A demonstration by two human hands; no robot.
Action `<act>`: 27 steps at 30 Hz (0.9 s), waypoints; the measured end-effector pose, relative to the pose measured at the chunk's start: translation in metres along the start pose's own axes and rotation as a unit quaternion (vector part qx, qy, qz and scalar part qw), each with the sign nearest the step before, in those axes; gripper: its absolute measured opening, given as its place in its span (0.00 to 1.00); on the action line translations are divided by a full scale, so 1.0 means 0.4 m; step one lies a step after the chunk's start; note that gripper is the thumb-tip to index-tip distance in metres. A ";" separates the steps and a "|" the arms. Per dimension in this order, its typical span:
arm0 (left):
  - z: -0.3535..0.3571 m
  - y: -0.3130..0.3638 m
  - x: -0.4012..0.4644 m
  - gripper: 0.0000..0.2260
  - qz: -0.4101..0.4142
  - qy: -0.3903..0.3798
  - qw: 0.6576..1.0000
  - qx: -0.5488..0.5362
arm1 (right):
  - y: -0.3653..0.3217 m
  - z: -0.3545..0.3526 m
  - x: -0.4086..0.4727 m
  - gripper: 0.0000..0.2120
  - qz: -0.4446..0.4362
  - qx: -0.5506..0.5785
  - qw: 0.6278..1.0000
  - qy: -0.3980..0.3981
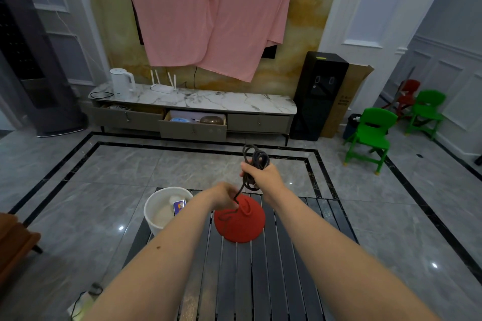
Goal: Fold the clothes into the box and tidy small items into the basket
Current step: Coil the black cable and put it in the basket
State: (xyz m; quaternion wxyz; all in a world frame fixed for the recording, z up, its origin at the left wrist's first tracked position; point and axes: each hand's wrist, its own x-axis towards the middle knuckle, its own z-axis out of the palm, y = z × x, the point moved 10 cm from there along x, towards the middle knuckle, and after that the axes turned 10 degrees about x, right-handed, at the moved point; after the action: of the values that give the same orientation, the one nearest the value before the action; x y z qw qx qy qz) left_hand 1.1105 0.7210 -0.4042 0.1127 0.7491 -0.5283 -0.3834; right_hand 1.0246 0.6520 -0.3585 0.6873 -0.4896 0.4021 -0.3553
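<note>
slatted table | red hat beside basket | both hands' fingers grip cord

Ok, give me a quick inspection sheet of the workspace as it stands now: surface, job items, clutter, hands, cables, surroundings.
Surface: dark slatted table, mostly bare.
Job's things: red cone-shaped hat on the table; white basket at the table's far left corner, holding a small blue-and-white box and a pale item. No clothes box seen.
Clutter: nothing seen on the table besides the hat.
Hands: left hand pinches the loose end of the dark cord; right hand grips the coiled bundle, above the hat.
Cables: cord half coiled; another wire on the floor at lower left.
Surroundings: marble-topped cabinet with open drawers, kettle, router, pink sheet, green chairs.
</note>
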 end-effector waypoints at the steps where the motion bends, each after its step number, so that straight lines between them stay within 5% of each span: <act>1: 0.006 -0.001 0.003 0.13 -0.001 0.000 1.000 -0.005 | -0.001 0.008 0.001 0.03 0.002 0.021 1.000 -0.006; 4: -0.015 -0.013 0.008 0.03 -0.006 0.046 0.999 -0.008 | -0.003 0.038 0.002 0.03 0.016 0.100 0.994 -0.029; 9: -0.114 -0.071 -0.002 0.09 -0.024 0.160 0.987 0.020 | -0.021 0.042 0.000 0.05 0.043 0.178 0.982 -0.045; 18: -0.185 -0.106 -0.043 0.06 -0.022 0.152 0.970 -0.189 | 0.003 -0.012 -0.005 0.07 0.046 -0.044 0.996 -0.068; 27: -0.222 -0.094 -0.066 0.11 -0.130 0.226 0.943 -0.206 | 0.044 0.054 -0.009 0.12 0.016 -0.226 0.971 -0.081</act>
State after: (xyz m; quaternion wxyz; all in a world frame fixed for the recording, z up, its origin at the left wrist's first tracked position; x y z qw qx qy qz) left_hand 1.1947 0.7387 -0.3534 0.3295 0.8388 -0.2966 -0.3160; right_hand 1.0442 0.6682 -0.3705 0.5947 -0.6531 0.4225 -0.2032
